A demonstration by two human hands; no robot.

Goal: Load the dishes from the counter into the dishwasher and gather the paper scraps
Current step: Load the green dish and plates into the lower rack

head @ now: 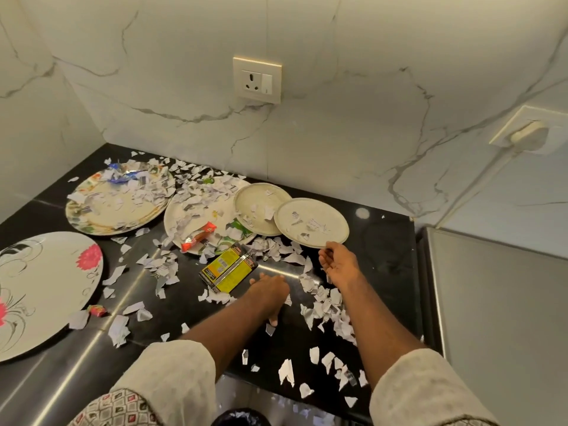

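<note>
The right hand (338,263) pinches the plate's (310,222) near rim; the left hand (270,291) lies flat, fingers spread, on the surface (385,241) amid scraps (325,302).

My left hand (270,292) lies flat, palm down, forearm stretched forward; my right hand (338,262) reaches further. Its fingertips pinch the plate (310,222) rim.

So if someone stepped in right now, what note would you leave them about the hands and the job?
Left hand: open, flat on the counter among paper scraps.
Right hand: fingers pinch the rim of the small plate.
Four other plates sit on the counter, three littered with scraps.
Done: nothing visibly loaded.
Left: all five plates and the scraps; dishwasher not in view.
</note>
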